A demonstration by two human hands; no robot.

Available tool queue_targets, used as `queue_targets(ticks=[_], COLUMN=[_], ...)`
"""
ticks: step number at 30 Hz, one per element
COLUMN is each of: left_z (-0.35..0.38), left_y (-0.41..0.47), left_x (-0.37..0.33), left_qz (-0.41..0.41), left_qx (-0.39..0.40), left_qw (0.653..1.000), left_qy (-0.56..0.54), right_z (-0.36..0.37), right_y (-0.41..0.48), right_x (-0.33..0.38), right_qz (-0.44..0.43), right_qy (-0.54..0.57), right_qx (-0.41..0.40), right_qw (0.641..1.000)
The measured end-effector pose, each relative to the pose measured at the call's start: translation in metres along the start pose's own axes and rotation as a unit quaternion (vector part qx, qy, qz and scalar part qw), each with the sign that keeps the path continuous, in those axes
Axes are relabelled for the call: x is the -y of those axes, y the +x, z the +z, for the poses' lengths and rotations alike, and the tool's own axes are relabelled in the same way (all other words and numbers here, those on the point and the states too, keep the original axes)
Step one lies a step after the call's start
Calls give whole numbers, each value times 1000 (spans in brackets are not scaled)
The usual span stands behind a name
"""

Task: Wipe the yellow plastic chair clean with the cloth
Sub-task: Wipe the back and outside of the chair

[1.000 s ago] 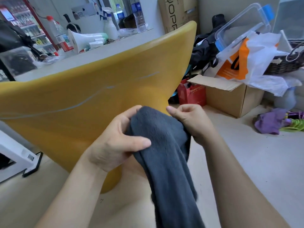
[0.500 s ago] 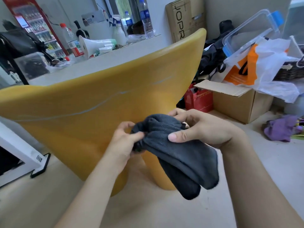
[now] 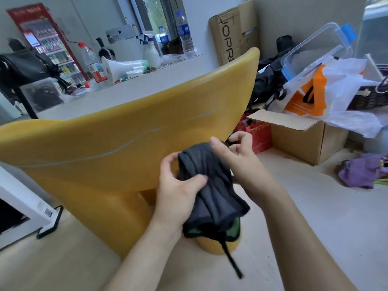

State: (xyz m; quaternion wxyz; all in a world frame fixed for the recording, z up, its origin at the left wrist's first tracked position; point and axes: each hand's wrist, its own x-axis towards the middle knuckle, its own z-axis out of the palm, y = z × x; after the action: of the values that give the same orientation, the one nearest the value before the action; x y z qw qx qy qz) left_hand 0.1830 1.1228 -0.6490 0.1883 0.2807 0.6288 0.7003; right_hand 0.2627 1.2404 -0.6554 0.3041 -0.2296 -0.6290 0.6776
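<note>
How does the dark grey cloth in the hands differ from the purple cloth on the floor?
The dark grey cloth is held up in front of the yellow chair, gripped by the left hand and right hand; the purple cloth lies untouched on the floor at the right. They also differ in colour. Both are bunched up, not spread flat.

The chair (image 3: 117,148) is standing on the floor (image 3: 315,206), its back facing the camera. In front of it, both hands are holding the cloth (image 3: 210,185) — the left hand (image 3: 178,192) on its left side, the right hand (image 3: 237,158) on its right. Behind the chair a counter (image 3: 130,93) is carrying bottles (image 3: 184,36) and a megaphone (image 3: 121,68). To the right, a cardboard box (image 3: 304,135) is sitting on the floor, with a plastic bag (image 3: 336,97) lying on top — a crumpled rag (image 3: 361,173) is lying further right.
</note>
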Motion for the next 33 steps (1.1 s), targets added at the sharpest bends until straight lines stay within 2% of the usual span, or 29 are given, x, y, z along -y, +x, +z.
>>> queue_targets(ticks=[2,4,6,8,9,10,11,12,14,15,16,17,18,19,20,23,26,30,33], left_z=[1,9,19,29,34,39,45,51,58,58,55,50,46,42,41,42,39,47,61], left_y=[2,-3,-7,-8,-6,-3,3,8,25,40,57,70,81,87,91,82,60,52,65], left_x=[-1,-3,-10,-22,-34,-46,-61,-78,-107,-118,-127,-134,-139,-141,-141,-140,-141,-142,-141], left_qz=[52,102,101,84,92,125,197,299,472,504,490,424,327,245,216,263,295,310,304], left_qx=[-49,-29,79,206,250,251,212,157,53,12,-3,8,36,68,85,82,82,83,67], left_qw=[994,973,973,948,912,863,813,777,720,678,635,624,631,652,669,653,644,628,611], left_qy=[87,203,192,228,312,420,505,531,505,536,597,657,702,714,706,705,701,709,728], right_z=[-7,-10,-13,-16,-16,-16,-15,-14,-16,-18,-20,-20,-18,-13,-5,27,27,-22,8], right_y=[-5,-7,-5,-2,0,3,7,10,17,20,22,25,28,32,35,42,49,86,73], right_x=[7,10,8,6,5,3,3,3,1,0,2,4,8,12,18,27,27,37,32], right_qz=[-8,-39,-63,-70,-72,-75,-77,-76,-84,-94,-107,-121,-143,-170,-202,-287,-328,-265,-265], right_qy=[-12,-36,4,129,196,243,258,259,276,288,292,288,276,248,205,91,87,144,132], right_qx=[99,135,117,88,55,3,-60,-127,-225,-245,-259,-272,-286,-300,-310,-322,-376,-419,-430], right_qw=[995,989,991,985,976,967,961,955,931,921,915,910,907,905,906,897,862,856,853])
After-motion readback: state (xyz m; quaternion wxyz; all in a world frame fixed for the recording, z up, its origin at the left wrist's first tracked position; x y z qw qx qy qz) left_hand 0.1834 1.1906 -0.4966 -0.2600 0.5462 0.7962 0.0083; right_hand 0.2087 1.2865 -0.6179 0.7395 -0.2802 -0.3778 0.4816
